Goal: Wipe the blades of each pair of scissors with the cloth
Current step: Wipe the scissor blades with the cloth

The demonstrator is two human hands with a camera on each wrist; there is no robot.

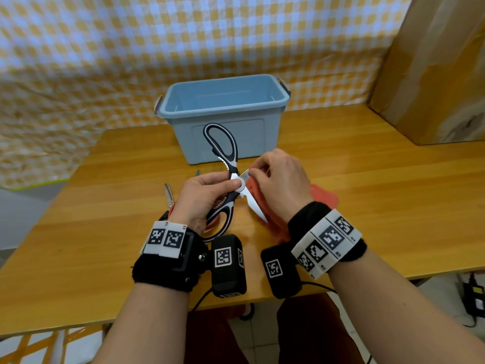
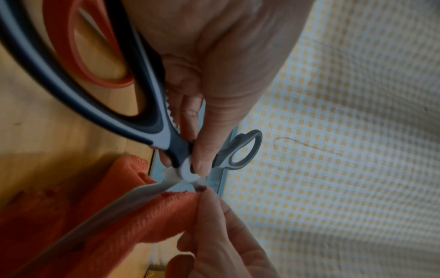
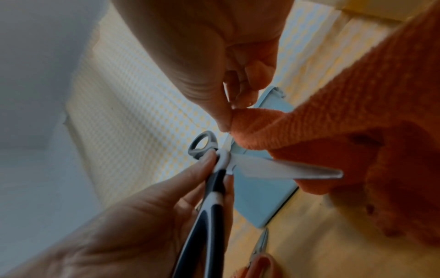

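Orange cloth (image 1: pixel 265 206) pinched in the right hand (image 1: pixel 278 182), fingers curled, folded over the upper blade of the black-and-white scissors (image 1: pixel 231 179) close to the pivot; rest of the cloth hung down toward the table (image 1: pixel 367 193). Scissors held wide open above the table by the left hand (image 1: pixel 204 198), thumb pressed on the white pivot cap, other fingers wrapped round the near handle. Lower blade bare, pointed down and toward the person, its tip near the cloth.

Probably at the start of a stroke on the upper blade. To do it well: cloth kept folded over the back of the blade, not over the edge; stroke drawn from pivot to tip, away from the fingers; firm left-hand hold so the blades do not swing together; care for the free tip near the right wrist.

Beside the left hand, on the table, a second pair with orange handles (image 1: pixel 169 197), apparently not yet in work. Farther back, a blue plastic box (image 1: pixel 223 101) and, behind it, a yellow checked sheet (image 1: pixel 105 48).
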